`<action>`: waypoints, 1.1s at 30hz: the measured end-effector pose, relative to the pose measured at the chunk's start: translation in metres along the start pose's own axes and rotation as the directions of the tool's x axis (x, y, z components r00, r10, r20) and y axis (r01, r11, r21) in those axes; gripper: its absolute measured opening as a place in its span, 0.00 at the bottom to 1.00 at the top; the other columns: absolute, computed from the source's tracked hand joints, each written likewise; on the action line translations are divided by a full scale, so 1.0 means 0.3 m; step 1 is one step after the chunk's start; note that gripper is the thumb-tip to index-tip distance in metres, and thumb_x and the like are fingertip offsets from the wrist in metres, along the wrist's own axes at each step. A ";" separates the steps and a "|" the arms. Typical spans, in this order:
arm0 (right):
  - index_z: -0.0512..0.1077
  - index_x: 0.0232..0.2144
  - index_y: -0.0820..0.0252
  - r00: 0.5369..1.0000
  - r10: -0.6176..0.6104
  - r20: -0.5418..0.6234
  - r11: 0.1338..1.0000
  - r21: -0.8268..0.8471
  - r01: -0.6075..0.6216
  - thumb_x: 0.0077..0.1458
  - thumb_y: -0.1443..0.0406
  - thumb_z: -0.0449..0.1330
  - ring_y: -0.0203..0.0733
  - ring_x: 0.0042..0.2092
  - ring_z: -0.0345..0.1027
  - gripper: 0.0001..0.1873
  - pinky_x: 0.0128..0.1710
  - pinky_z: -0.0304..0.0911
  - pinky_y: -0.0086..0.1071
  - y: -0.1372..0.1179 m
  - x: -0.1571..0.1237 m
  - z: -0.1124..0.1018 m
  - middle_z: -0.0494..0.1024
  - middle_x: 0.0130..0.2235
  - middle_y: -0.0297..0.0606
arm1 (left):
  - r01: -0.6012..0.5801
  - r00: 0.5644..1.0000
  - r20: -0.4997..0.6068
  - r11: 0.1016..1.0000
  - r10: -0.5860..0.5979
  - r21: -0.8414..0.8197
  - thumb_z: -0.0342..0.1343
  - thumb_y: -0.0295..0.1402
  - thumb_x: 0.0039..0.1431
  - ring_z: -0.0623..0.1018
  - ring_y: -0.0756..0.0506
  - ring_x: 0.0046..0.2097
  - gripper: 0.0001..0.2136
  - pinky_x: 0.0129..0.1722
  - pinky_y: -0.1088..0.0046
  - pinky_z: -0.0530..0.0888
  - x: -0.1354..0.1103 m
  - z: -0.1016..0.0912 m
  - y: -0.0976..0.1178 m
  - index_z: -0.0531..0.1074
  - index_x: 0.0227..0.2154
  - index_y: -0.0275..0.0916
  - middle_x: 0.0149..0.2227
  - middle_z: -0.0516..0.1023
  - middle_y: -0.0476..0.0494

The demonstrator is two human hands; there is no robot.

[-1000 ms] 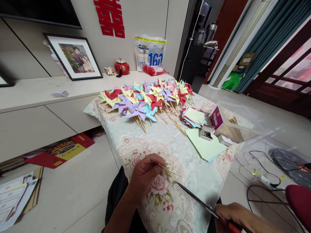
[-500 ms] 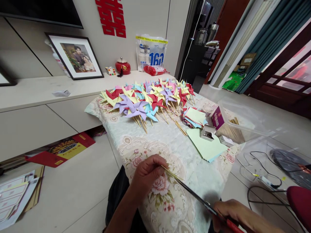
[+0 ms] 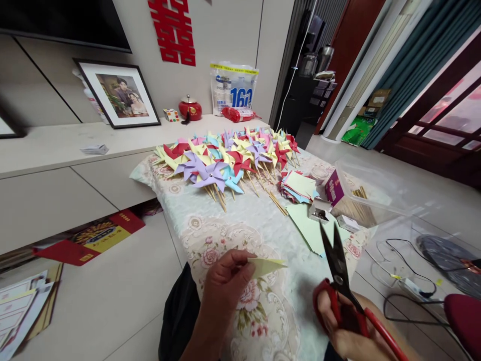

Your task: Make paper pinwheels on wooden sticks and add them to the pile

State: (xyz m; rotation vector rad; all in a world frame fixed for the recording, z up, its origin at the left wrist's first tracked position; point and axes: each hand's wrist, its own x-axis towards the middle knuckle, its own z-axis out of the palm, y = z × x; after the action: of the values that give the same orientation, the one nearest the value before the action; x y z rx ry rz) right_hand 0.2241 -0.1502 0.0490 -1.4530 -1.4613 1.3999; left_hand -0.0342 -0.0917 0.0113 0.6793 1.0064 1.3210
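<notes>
My left hand pinches a small folded piece of yellow paper above the near end of the floral tablecloth. My right hand, low at the right, grips red-handled scissors whose dark blades point upward and stand slightly apart, away from the paper. Farther back on the cloth lies a heap of finished paper pinwheels in purple, yellow, red, blue and pink on wooden sticks.
A stack of coloured paper squares, light green sheets, a small metal stapler and a clear plastic box with sticks sit at the right. Cables run over the floor. A framed photo leans on the low cabinet.
The scissors left the paper and swung upright toward my right side. My left hand turned the yellow paper so its flat face shows.
</notes>
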 end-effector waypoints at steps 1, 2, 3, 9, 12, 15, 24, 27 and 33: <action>0.74 0.34 0.57 1.000 -0.002 0.012 0.999 0.041 0.002 0.46 0.47 0.68 0.39 0.29 0.64 0.22 0.29 0.64 0.30 -0.017 0.025 0.030 0.69 0.29 0.34 | 0.053 0.998 -0.037 0.998 -0.054 -0.035 0.71 0.34 0.44 0.71 0.51 0.30 0.09 0.32 0.75 0.69 -0.012 0.014 0.002 0.78 0.28 0.39 0.28 0.76 0.50; 0.73 0.35 0.57 0.999 -0.008 -0.032 0.996 0.084 0.010 0.46 0.48 0.69 0.40 0.30 0.65 0.22 0.30 0.63 0.30 -0.033 0.048 0.061 0.70 0.30 0.34 | 0.097 0.992 -0.068 0.993 -0.102 -0.067 0.71 0.35 0.42 0.70 0.52 0.28 0.10 0.29 0.77 0.68 -0.023 0.027 0.005 0.77 0.27 0.39 0.26 0.75 0.52; 0.72 0.37 0.56 0.999 0.004 -0.032 0.992 0.123 0.000 0.47 0.50 0.69 0.42 0.34 0.67 0.21 0.33 0.65 0.31 -0.046 0.066 0.092 0.72 0.33 0.36 | 0.133 0.986 -0.089 0.987 -0.141 -0.090 0.72 0.35 0.41 0.68 0.53 0.26 0.12 0.26 0.78 0.66 -0.032 0.040 0.006 0.76 0.26 0.39 0.24 0.73 0.53; 0.71 0.37 0.56 0.998 -0.027 -0.052 0.930 0.365 0.045 0.52 0.55 0.69 0.45 0.41 0.71 0.16 0.39 0.66 0.34 -0.074 0.125 0.234 0.77 0.40 0.39 | 0.198 0.974 -0.089 0.972 -0.211 -0.129 0.72 0.38 0.39 0.67 0.53 0.23 0.15 0.25 0.77 0.65 -0.064 0.087 0.001 0.71 0.21 0.38 0.19 0.70 0.54; 0.69 0.34 0.57 0.998 0.001 -0.063 0.929 0.370 0.022 0.51 0.55 0.70 0.40 0.36 0.68 0.17 0.37 0.65 0.33 -0.070 0.147 0.261 0.74 0.34 0.35 | 0.227 0.964 -0.100 0.957 -0.248 -0.178 0.73 0.40 0.37 0.67 0.53 0.24 0.17 0.26 0.76 0.66 -0.074 0.091 -0.006 0.70 0.21 0.38 0.19 0.72 0.53; 0.68 0.34 0.58 0.998 -0.013 -0.062 0.959 0.281 0.030 0.54 0.55 0.68 0.38 0.33 0.64 0.16 0.35 0.62 0.31 -0.063 0.157 0.266 0.71 0.31 0.32 | 0.252 0.956 -0.091 0.940 -0.279 -0.230 0.74 0.40 0.35 0.66 0.53 0.24 0.18 0.27 0.76 0.66 -0.083 0.092 -0.012 0.70 0.21 0.38 0.19 0.71 0.54; 0.65 0.28 0.59 0.999 0.038 -0.031 0.963 0.269 -0.028 0.45 0.56 0.73 0.35 0.29 0.59 0.21 0.30 0.57 0.28 -0.102 0.169 0.269 0.68 0.27 0.28 | 0.255 0.955 -0.107 0.951 -0.276 -0.176 0.71 0.37 0.38 0.66 0.53 0.23 0.16 0.24 0.77 0.62 -0.096 0.098 0.001 0.68 0.21 0.38 0.19 0.70 0.54; 0.65 0.28 0.59 0.999 0.041 -0.003 0.962 0.269 -0.039 0.47 0.56 0.71 0.35 0.30 0.59 0.19 0.31 0.57 0.29 -0.099 0.175 0.268 0.68 0.28 0.30 | 0.254 0.956 -0.097 0.948 -0.276 -0.190 0.70 0.35 0.40 0.67 0.53 0.23 0.15 0.25 0.77 0.63 -0.099 0.100 0.011 0.68 0.20 0.38 0.19 0.71 0.54; 0.65 0.30 0.58 0.996 0.082 -0.023 0.980 0.183 -0.076 0.51 0.56 0.68 0.33 0.26 0.55 0.17 0.26 0.53 0.28 -0.075 0.168 0.263 0.66 0.26 0.28 | 0.265 0.958 -0.052 0.937 -0.283 -0.229 0.71 0.35 0.40 0.68 0.53 0.22 0.14 0.25 0.76 0.66 -0.107 0.101 0.009 0.69 0.21 0.38 0.20 0.72 0.54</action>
State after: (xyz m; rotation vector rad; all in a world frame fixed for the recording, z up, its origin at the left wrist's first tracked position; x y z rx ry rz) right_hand 0.1343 -0.1168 0.0405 -1.4233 -1.2341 1.5108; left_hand -0.0072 -0.1185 0.0337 0.3031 0.9657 1.1988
